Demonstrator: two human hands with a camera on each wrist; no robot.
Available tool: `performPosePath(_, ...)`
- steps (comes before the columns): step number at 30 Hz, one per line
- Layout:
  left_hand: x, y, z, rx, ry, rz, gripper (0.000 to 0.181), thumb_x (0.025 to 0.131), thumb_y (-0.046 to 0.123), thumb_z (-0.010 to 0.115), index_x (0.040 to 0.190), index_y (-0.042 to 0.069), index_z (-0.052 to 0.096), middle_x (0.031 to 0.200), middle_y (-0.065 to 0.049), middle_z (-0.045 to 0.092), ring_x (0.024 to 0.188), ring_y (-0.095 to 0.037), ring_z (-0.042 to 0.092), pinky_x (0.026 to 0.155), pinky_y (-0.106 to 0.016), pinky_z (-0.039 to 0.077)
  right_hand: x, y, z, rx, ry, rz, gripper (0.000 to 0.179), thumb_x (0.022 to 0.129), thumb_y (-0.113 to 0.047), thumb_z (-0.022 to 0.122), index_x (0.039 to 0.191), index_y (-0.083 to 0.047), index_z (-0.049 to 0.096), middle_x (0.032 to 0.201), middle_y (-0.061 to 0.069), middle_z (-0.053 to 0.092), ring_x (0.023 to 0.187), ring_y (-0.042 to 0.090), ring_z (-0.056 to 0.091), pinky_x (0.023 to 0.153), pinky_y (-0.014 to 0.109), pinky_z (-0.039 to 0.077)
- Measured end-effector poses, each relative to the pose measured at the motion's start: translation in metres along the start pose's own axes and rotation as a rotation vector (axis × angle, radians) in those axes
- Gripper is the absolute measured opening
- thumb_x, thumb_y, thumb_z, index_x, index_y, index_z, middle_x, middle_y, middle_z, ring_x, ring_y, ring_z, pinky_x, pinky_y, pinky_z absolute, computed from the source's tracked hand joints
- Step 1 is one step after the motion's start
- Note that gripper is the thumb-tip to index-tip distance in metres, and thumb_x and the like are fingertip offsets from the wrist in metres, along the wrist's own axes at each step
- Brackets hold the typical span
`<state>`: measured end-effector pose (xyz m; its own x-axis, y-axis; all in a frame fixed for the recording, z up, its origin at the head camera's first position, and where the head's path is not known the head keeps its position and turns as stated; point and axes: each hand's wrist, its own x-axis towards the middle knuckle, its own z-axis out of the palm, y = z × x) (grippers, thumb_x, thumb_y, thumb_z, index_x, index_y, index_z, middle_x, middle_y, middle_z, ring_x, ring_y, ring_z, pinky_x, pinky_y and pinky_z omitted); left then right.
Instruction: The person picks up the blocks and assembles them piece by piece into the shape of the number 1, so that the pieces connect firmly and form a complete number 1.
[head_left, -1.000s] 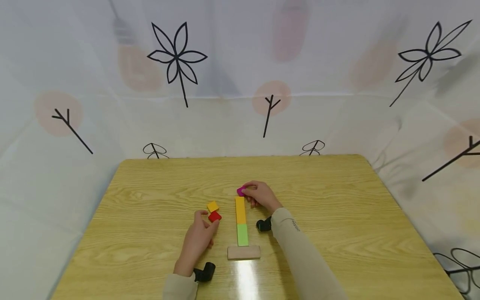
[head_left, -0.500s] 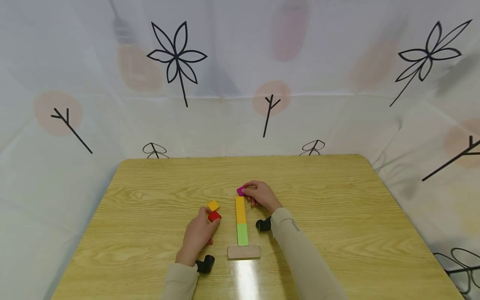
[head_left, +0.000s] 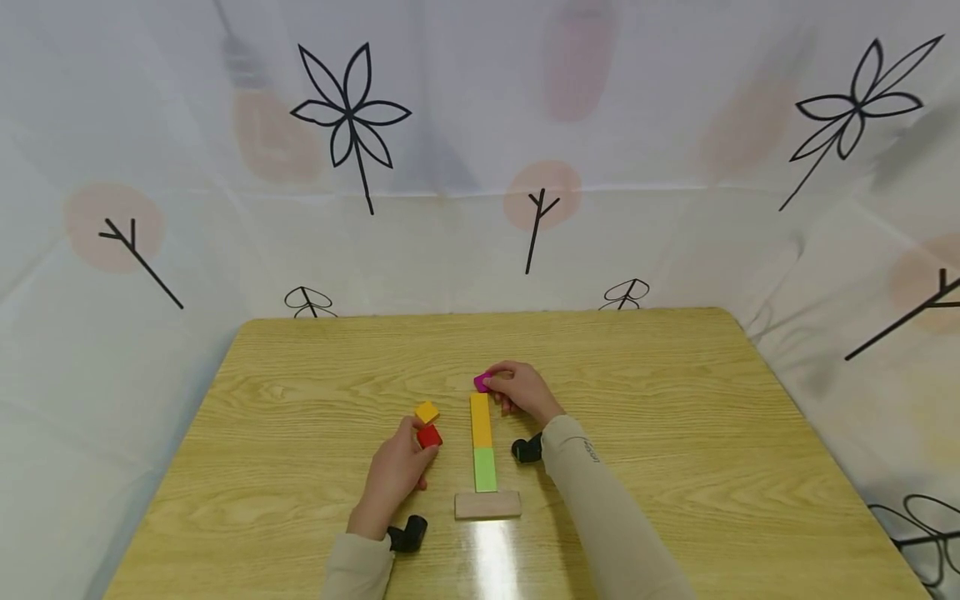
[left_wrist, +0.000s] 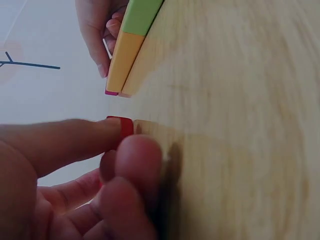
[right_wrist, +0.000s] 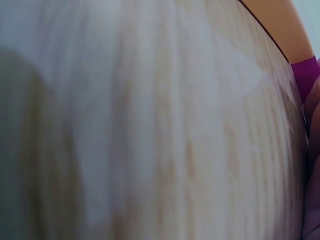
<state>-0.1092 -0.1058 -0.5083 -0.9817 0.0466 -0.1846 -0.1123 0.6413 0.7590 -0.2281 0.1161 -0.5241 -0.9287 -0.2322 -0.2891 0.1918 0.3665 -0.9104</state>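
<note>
My left hand (head_left: 396, 468) pinches a small red block (head_left: 430, 437) between thumb and fingers, low over the tabletop. Just behind that lies a small yellow block (head_left: 427, 412). In the left wrist view the thumb covers part of the red block (left_wrist: 127, 127). With my right hand (head_left: 525, 392) I hold a small purple block (head_left: 482, 382) at the far end of a long yellow-orange block (head_left: 481, 421). A green block (head_left: 485, 470) continues that row toward me, and a plain wooden block (head_left: 487, 505) lies crosswise at its near end.
The wood-grain table (head_left: 637, 367) extends around the blocks, backed by a patterned cloth (head_left: 450, 250) along its far edge. Black wrist cameras (head_left: 408, 534) sit on both wrists, close to the tabletop.
My left hand has moved slightly forward, and its fingers have closed on the red block, which has turned a little. My right hand and the row of blocks stay put.
</note>
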Motion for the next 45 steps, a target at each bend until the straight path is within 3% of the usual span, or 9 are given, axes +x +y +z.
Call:
performPosePath(10, -0.003, 0.000, -0.003, -0.063, -0.042, -0.027, 0.032, 0.087, 0.019, 0.057, 0.114, 0.010, 0.041, 0.066, -0.003, 0.051, 0.043, -0.018, 0.052, 0.042, -0.029, 0.040, 0.000, -0.001, 0.000, -0.026, -0.003, 0.007, 0.030, 0.084, -0.027, 0.062, 0.109, -0.011, 0.056, 0.065, 0.011, 0.058, 0.043, 0.016, 0.049, 0.044, 0.029, 0.046)
performPosePath(24, 0.000, -0.001, -0.001, -0.091, -0.019, -0.018, 0.033, 0.087, 0.020, 0.059, 0.114, 0.009, 0.043, 0.070, -0.003, 0.051, 0.043, -0.017, 0.053, 0.042, -0.030, 0.042, -0.001, 0.000, -0.004, -0.047, 0.004, -0.002, 0.030, 0.085, -0.028, 0.062, 0.108, -0.010, 0.055, 0.062, 0.009, 0.055, 0.041, 0.015, 0.047, 0.042, 0.028, 0.045)
performPosePath(29, 0.003, -0.001, 0.000, -0.055, 0.025, -0.011, 0.034, 0.085, 0.022, 0.061, 0.112, 0.008, 0.046, 0.070, -0.001, 0.051, 0.045, -0.015, 0.051, 0.045, -0.028, 0.040, -0.001, 0.001, -0.002, -0.032, 0.003, 0.000, 0.030, 0.084, -0.029, 0.062, 0.108, -0.012, 0.055, 0.063, 0.010, 0.056, 0.042, 0.016, 0.046, 0.044, 0.029, 0.045)
performPosePath(37, 0.006, 0.010, -0.006, 0.062, 0.119, 0.048, 0.033, 0.080, 0.026, 0.066, 0.106, 0.009, 0.053, 0.073, 0.003, 0.052, 0.058, -0.013, 0.045, 0.053, -0.026, 0.037, 0.002, 0.002, 0.001, -0.034, 0.008, -0.004, 0.028, 0.084, -0.030, 0.062, 0.106, -0.013, 0.055, 0.062, 0.009, 0.056, 0.041, 0.016, 0.046, 0.042, 0.028, 0.044)
performPosePath(45, 0.020, 0.025, -0.009, 0.132, 0.145, 0.081, 0.035, 0.079, 0.030, 0.067, 0.107, 0.013, 0.054, 0.071, 0.005, 0.053, 0.058, -0.012, 0.045, 0.052, -0.026, 0.037, 0.004, 0.004, 0.000, -0.041, 0.014, 0.003, 0.030, 0.083, -0.031, 0.063, 0.106, -0.013, 0.055, 0.062, 0.009, 0.057, 0.041, 0.015, 0.046, 0.042, 0.028, 0.044)
